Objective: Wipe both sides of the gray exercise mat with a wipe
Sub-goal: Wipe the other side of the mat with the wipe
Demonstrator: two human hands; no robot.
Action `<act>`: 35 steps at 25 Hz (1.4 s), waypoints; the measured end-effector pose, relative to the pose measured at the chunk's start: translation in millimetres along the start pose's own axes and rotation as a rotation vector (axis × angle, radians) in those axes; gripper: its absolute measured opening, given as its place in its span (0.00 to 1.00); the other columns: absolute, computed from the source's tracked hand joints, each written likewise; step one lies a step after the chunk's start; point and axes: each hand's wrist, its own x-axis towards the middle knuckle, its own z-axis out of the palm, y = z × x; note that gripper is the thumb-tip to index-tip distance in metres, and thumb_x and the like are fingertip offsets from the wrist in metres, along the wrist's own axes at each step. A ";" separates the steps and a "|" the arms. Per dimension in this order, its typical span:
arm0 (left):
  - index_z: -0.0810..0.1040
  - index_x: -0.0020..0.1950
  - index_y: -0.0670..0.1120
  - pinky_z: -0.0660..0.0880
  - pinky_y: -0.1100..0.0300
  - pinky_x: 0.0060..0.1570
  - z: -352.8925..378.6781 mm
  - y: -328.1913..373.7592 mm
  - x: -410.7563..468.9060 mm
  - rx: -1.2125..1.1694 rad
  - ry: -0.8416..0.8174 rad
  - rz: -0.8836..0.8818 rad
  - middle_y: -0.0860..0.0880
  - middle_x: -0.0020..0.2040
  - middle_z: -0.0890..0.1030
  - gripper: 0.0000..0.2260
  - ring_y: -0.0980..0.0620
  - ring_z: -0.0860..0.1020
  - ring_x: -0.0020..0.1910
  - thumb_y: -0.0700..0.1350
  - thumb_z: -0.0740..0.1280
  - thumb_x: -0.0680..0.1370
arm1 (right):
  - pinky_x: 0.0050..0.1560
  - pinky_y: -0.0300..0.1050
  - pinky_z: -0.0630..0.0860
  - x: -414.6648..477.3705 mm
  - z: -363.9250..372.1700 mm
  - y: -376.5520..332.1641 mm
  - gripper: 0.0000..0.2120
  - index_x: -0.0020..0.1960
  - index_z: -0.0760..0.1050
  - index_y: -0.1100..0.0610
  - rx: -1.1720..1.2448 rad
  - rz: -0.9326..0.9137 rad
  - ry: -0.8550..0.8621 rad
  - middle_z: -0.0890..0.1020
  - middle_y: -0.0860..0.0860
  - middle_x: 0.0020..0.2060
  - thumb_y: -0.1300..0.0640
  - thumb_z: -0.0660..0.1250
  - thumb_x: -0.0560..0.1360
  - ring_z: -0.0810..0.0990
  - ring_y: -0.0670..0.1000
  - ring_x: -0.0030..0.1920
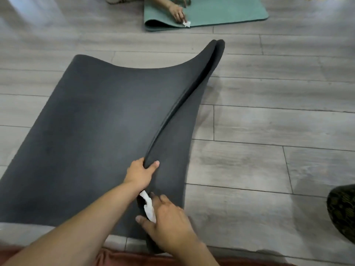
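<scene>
While gray mat (86, 131) lies mid-frame on floor (269, 121), its right edge is folded up.
Grip: left hand (142, 173) clamps the raised fold; right hand (171, 219) pinches wipe (148, 208) onto the edge, lower centre.

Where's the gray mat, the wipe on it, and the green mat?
gray mat (86, 131): head view, its flat top surface.
wipe (149, 210): head view, middle of the white strip.
green mat (221, 10): head view, its bare top.

Exercise mat (86, 131) on the floor (269, 112) before me, its right edge lifted.
My left hand (141, 172) grips that edge; my right hand (169, 217), nearer me, holds the wipe (148, 207) against it. A second mat (221, 12) lies farther back.
</scene>
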 end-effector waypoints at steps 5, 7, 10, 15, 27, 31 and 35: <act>0.81 0.58 0.42 0.81 0.49 0.56 -38.2 -40.4 13.4 -0.283 0.091 -0.169 0.44 0.53 0.85 0.12 0.43 0.83 0.53 0.49 0.69 0.81 | 0.59 0.47 0.73 16.2 -9.0 20.8 0.31 0.78 0.42 0.38 0.231 0.136 0.171 0.73 0.41 0.68 0.48 0.55 0.81 0.75 0.50 0.62; 0.80 0.61 0.41 0.81 0.47 0.55 -54.2 -60.1 14.1 -0.339 0.106 -0.231 0.43 0.54 0.84 0.14 0.42 0.83 0.53 0.50 0.68 0.82 | 0.55 0.48 0.73 33.7 -1.6 10.9 0.35 0.77 0.37 0.38 0.137 0.143 0.043 0.74 0.46 0.67 0.51 0.55 0.80 0.76 0.53 0.59; 0.80 0.62 0.40 0.81 0.45 0.55 -81.0 -85.5 14.7 -0.376 0.139 -0.284 0.41 0.54 0.84 0.16 0.41 0.83 0.52 0.51 0.66 0.83 | 0.64 0.52 0.71 56.8 18.7 -17.4 0.32 0.77 0.43 0.38 -0.010 0.102 -0.053 0.70 0.52 0.69 0.50 0.55 0.79 0.73 0.56 0.64; 0.80 0.60 0.42 0.80 0.51 0.52 -119.3 -118.7 20.6 -0.406 0.142 -0.291 0.43 0.53 0.85 0.14 0.43 0.83 0.51 0.51 0.65 0.83 | 0.58 0.49 0.74 53.9 50.5 -44.3 0.30 0.76 0.52 0.35 -0.060 0.001 -0.066 0.69 0.46 0.58 0.51 0.56 0.77 0.76 0.54 0.56; 0.72 0.58 0.55 0.69 0.56 0.58 -212.7 -117.6 34.8 -0.058 0.158 0.072 0.58 0.54 0.77 0.05 0.49 0.75 0.58 0.53 0.61 0.84 | 0.49 0.39 0.70 89.6 63.8 -85.5 0.32 0.74 0.47 0.29 0.117 0.288 0.208 0.71 0.41 0.64 0.49 0.60 0.78 0.75 0.46 0.59; 0.71 0.70 0.50 0.70 0.53 0.54 -246.9 -114.4 37.5 0.068 0.231 0.146 0.54 0.55 0.80 0.16 0.42 0.77 0.61 0.53 0.61 0.84 | 0.49 0.32 0.68 109.8 63.7 -113.3 0.31 0.69 0.49 0.24 0.078 0.220 0.123 0.70 0.42 0.59 0.50 0.61 0.79 0.75 0.44 0.57; 0.70 0.69 0.47 0.74 0.47 0.51 -279.4 -131.4 55.5 0.215 0.306 0.201 0.45 0.59 0.82 0.17 0.37 0.79 0.59 0.54 0.60 0.84 | 0.58 0.43 0.69 145.8 51.8 -105.7 0.30 0.72 0.61 0.41 0.239 0.442 0.520 0.70 0.47 0.63 0.40 0.68 0.74 0.71 0.49 0.64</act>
